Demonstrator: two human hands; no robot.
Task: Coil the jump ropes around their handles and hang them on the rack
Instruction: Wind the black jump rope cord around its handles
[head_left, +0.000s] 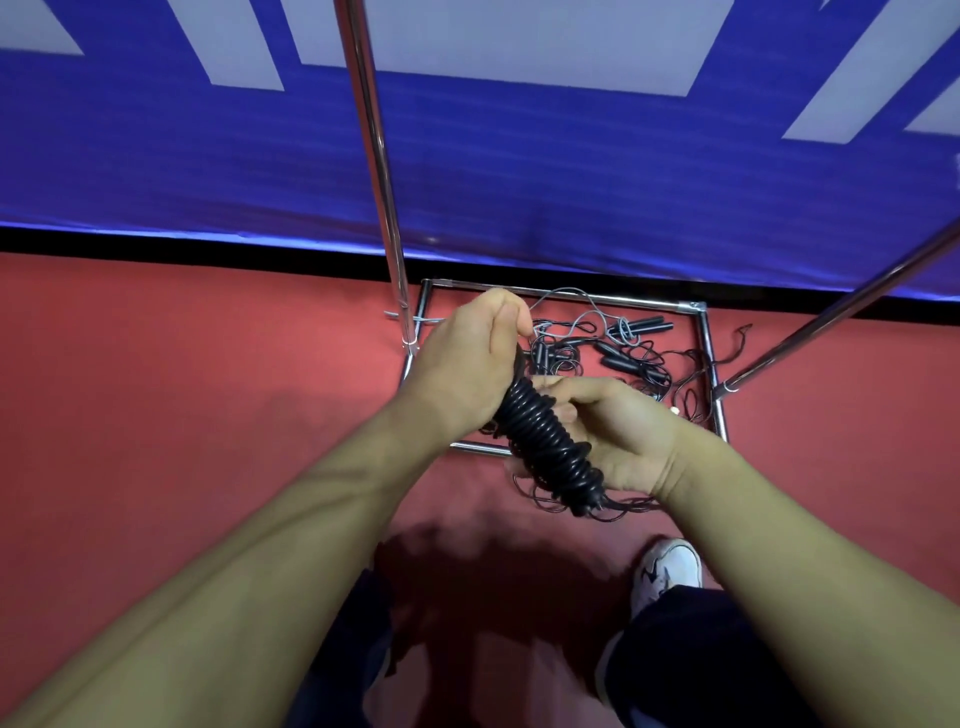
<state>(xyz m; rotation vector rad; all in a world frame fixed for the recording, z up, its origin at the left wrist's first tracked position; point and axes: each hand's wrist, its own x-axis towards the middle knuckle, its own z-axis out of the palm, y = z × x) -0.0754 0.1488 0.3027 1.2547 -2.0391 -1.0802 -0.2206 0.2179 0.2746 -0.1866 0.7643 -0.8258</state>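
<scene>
While one black jump rope (545, 447) is nearly wound into a tight coil around its handles at the frame's centre, much work remains. Curled round the coil's lower end, the right hand (623, 441) grips it from below; the left hand (467, 358) is closed on the upper end, thumb pinching near the top. Beyond them, several loose ropes (623, 348) lie tangled on the red floor (182, 389) inside the rack (709, 358) base. Nothing appears hung on the visible poles.
</scene>
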